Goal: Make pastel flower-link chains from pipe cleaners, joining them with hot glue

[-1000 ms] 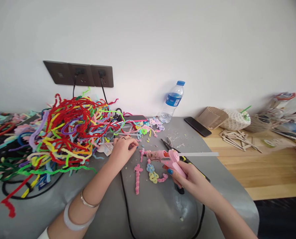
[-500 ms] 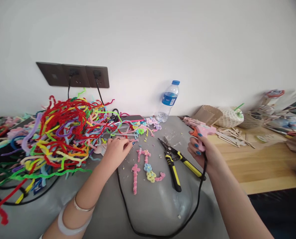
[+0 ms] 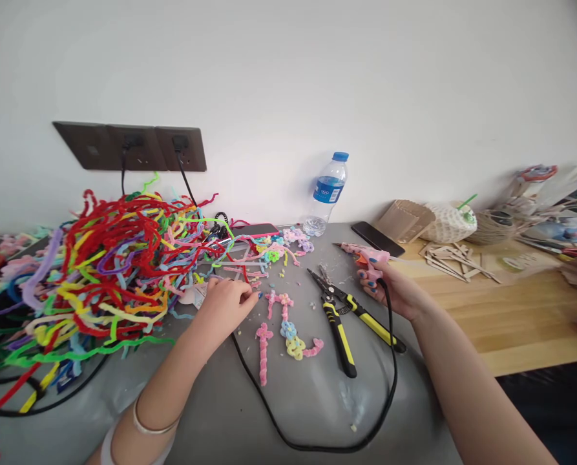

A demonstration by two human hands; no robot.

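Glue gun, pink, smeared nozzle, black cord, gripped in right hand

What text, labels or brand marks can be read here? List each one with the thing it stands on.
Water bottle: blue label with a white ring-like mark, its lettering too small to read.
Small tag by the left hand: some print, too blurred to read.
Glue gun in the right hand, pliers, dark phone, wall sockets: no readable text.
So nothing can be quoted.
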